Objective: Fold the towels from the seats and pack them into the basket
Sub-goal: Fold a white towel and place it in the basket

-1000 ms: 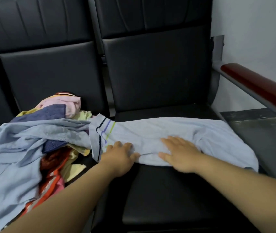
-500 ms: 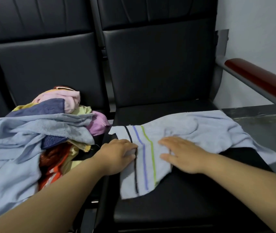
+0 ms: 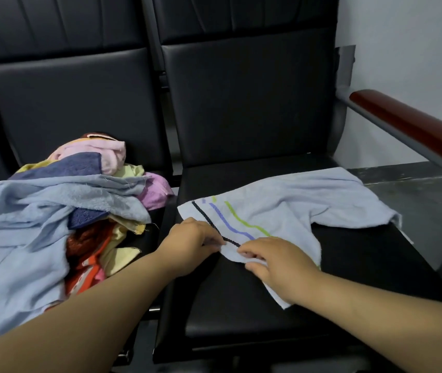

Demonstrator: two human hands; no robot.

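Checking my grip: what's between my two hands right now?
Head view: only the near edge of the towel, crossed by its black stripe, spans the gap between left hand and right hand.

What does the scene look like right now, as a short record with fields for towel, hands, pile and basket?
towel: light blue striped towel, rumpled and unfolded on the right seat
left hand: pinches the towel's near edge by the dark stripe
right hand: grips the same edge beside it
pile: mixed towels heaped on the left seat
basket: not in view
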